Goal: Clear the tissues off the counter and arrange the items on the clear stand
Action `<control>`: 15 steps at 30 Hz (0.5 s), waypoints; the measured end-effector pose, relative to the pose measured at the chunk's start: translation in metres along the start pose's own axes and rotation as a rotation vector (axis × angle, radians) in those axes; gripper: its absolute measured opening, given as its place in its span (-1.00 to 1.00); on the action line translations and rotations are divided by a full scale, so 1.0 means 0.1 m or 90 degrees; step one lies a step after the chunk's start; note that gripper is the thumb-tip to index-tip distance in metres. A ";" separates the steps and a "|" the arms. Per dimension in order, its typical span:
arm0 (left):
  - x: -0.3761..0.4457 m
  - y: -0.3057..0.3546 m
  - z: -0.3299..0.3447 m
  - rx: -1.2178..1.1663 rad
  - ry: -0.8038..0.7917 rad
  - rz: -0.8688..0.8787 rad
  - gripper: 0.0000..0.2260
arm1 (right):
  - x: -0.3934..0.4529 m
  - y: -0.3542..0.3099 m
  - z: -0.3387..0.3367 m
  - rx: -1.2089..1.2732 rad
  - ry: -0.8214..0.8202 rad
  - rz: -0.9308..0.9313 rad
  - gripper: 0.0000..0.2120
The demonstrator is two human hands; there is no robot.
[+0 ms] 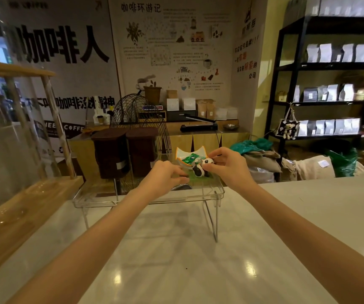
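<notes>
A clear stand (207, 195) on thin legs sits on the pale counter (176, 260), at its far edge. On the stand's far right part rests a small white dish (184, 153) with an orange rim, holding green wrapped sweets (187, 159). A black-and-white panda figure (200, 170) lies on a green base in front of the dish. My right hand (227, 164) pinches the panda's head end. My left hand (165, 175) rests on the stand with its fingertips at the green base by the panda. No tissues are in view.
A wooden and glass display case (23, 194) stands on the counter at the left, close to the stand. Beyond the counter are two brown bins (124, 150), a wire fan guard (141, 119), sacks on the floor and a black shelf (330, 84) of bags.
</notes>
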State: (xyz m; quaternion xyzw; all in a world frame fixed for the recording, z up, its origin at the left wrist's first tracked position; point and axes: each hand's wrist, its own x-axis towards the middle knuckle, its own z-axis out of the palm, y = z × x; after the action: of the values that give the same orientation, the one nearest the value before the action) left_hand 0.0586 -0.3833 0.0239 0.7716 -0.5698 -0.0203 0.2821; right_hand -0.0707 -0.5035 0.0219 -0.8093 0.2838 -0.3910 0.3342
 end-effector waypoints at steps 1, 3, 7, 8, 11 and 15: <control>0.01 0.00 0.01 0.006 0.001 0.006 -0.75 | 0.00 0.01 0.01 -0.001 0.006 0.000 -0.66; 0.01 0.00 0.02 0.019 -0.001 0.013 -0.75 | 0.00 0.02 0.01 -0.011 0.013 -0.005 -0.65; 0.03 -0.01 0.02 0.040 -0.008 0.003 -0.73 | -0.05 -0.01 0.03 -0.038 0.007 -0.006 -0.65; 0.01 0.00 0.01 0.041 -0.017 -0.006 -0.73 | -0.07 -0.03 0.01 -0.055 -0.009 -0.003 -0.63; 0.03 0.01 -0.05 -0.009 0.006 -0.013 -0.73 | -0.15 -0.11 -0.08 -0.117 -0.040 -0.023 -0.55; 0.00 0.09 -0.39 -0.048 0.095 -0.005 -0.68 | -0.60 -0.45 -0.38 0.048 -0.004 -0.104 -0.59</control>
State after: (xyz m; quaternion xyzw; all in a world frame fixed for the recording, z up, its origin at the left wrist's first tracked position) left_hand 0.0644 -0.3690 0.0607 0.7623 -0.5428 0.0145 0.3522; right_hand -0.1246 -0.4448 0.0478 -0.8177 0.2009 -0.4251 0.3320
